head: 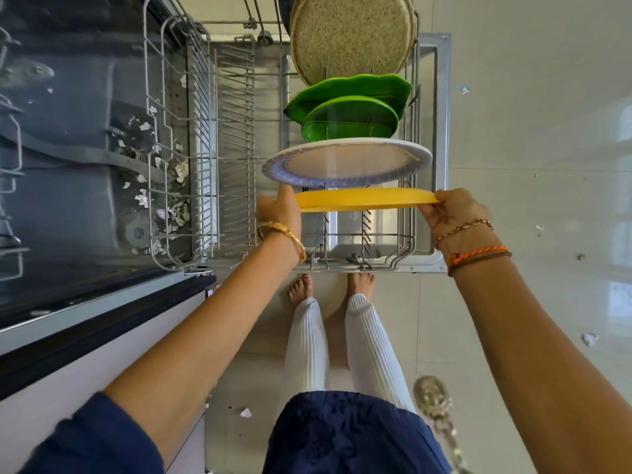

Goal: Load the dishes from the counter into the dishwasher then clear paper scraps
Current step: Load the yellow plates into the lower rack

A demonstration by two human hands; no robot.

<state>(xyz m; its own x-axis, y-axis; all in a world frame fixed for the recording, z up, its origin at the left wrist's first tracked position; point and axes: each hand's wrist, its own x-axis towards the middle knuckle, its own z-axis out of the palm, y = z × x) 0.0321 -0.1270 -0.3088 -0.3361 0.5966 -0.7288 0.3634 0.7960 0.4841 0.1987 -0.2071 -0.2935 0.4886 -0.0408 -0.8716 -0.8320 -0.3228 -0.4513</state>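
Observation:
A yellow plate (366, 199) stands on edge in the pulled-out dishwasher rack (236, 138), at its near end. My left hand (282, 213) holds the plate's left rim, and my right hand (451, 210) pinches its right rim. Behind it in the same row stand a white plate with a purple border (345, 162), two green dishes (349, 107) and a speckled beige plate (352, 35). Paper scraps (171, 186) lie scattered on the dark counter (68, 165) to the left.
The rack's left half holds bare wire tines. More paper scraps (589, 338) lie on the pale tiled floor to the right and near my feet (246, 412). The open dishwasher door (441, 148) lies under the rack. My legs stand just in front of it.

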